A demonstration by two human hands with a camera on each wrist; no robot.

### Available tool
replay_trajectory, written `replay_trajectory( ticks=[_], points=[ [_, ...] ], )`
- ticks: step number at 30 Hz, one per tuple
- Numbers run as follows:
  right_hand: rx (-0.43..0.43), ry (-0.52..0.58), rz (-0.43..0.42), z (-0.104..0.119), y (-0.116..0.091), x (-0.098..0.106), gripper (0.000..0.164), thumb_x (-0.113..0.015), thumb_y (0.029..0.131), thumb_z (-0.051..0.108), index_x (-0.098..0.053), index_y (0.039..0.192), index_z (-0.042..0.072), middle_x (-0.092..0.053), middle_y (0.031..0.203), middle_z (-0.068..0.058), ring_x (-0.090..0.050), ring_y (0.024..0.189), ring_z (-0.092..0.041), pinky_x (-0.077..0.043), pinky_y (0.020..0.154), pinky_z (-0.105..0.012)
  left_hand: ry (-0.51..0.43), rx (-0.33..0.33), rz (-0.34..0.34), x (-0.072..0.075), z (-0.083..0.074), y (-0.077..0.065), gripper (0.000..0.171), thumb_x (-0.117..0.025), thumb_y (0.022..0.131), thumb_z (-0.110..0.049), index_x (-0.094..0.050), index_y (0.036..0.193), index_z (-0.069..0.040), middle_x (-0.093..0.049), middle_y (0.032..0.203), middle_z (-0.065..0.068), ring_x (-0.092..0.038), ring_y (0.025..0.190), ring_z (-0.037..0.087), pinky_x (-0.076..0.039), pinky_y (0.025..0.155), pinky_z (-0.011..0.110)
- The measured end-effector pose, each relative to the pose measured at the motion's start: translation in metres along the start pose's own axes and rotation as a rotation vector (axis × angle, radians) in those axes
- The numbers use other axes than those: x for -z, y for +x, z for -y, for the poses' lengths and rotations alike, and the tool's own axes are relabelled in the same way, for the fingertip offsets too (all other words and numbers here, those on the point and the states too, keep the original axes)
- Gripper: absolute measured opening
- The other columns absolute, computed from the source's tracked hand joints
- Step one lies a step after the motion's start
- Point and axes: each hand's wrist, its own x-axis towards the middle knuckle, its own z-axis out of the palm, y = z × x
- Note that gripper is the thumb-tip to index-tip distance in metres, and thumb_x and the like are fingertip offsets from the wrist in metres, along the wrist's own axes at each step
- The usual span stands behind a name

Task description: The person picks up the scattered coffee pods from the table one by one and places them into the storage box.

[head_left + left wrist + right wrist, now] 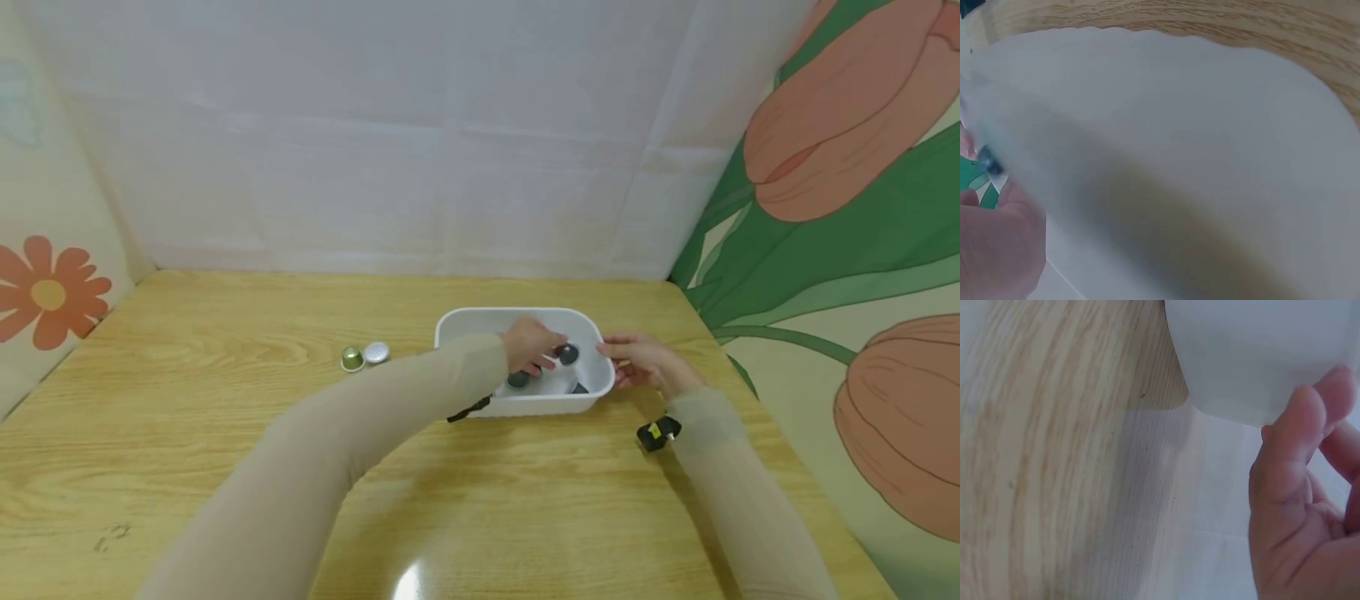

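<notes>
A white plastic bin (517, 406) stands on the table with several dark coffee capsules in it. My left hand (528, 343) reaches down inside, its fingertips beside a dark capsule (568, 354); whether they pinch it cannot be made out. Another dark capsule (518, 379) lies below that hand. The left wrist view shows part of the hand (1000, 244) and a dark blue, blurred object (989, 160) near it. At the bin's right end my right hand (637, 358) holds the rim. In the right wrist view its fingers (1300, 425) lie against the bin's outer wall (1241, 356).
Left of the bin, a green capsule (352, 358) and a silver-topped capsule (377, 352) sit on the wooden table (187, 450). A white sheet (360, 167) hangs behind the table. A flower-painted wall (817, 250) borders the right side.
</notes>
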Motion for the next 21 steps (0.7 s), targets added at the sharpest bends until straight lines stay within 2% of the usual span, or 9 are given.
replay_trajectory(
  ticks=[8, 15, 21],
  points=[
    [0.008, 0.012, 0.009, 0.0, 0.0, -0.001, 0.053, -0.049, 0.102, 0.016, -0.028, 0.145, -0.007, -0.052, 0.069, 0.001, -0.055, 0.052, -0.008, -0.051, 0.052, -0.021, -0.062, 0.034, 0.019, 0.007, -0.002, 0.001, 0.043, -0.051, 0.102, -0.017, -0.046, 0.138, 0.005, -0.059, 0.127, 0.026, -0.062, 0.111, 0.034, -0.052, 0.091, 0.042],
    [0.012, 0.007, 0.014, 0.0, -0.001, -0.001, 0.052, -0.048, 0.102, 0.015, -0.028, 0.145, -0.008, -0.052, 0.07, 0.001, -0.055, 0.053, -0.009, -0.051, 0.053, -0.022, -0.095, 0.002, 0.087, 0.02, 0.001, -0.005, 0.043, -0.047, 0.103, -0.014, -0.043, 0.14, 0.006, -0.055, 0.132, 0.025, -0.059, 0.117, 0.035, -0.051, 0.094, 0.042],
    [0.009, 0.006, 0.01, -0.001, 0.0, -0.001, 0.052, -0.05, 0.102, 0.015, -0.028, 0.144, -0.007, -0.052, 0.071, 0.0, -0.055, 0.055, -0.009, -0.051, 0.053, -0.021, -0.104, -0.038, 0.096, 0.032, 0.007, -0.018, 0.043, -0.046, 0.102, -0.014, -0.042, 0.14, 0.007, -0.055, 0.133, 0.024, -0.059, 0.117, 0.034, -0.049, 0.097, 0.044]
  ],
)
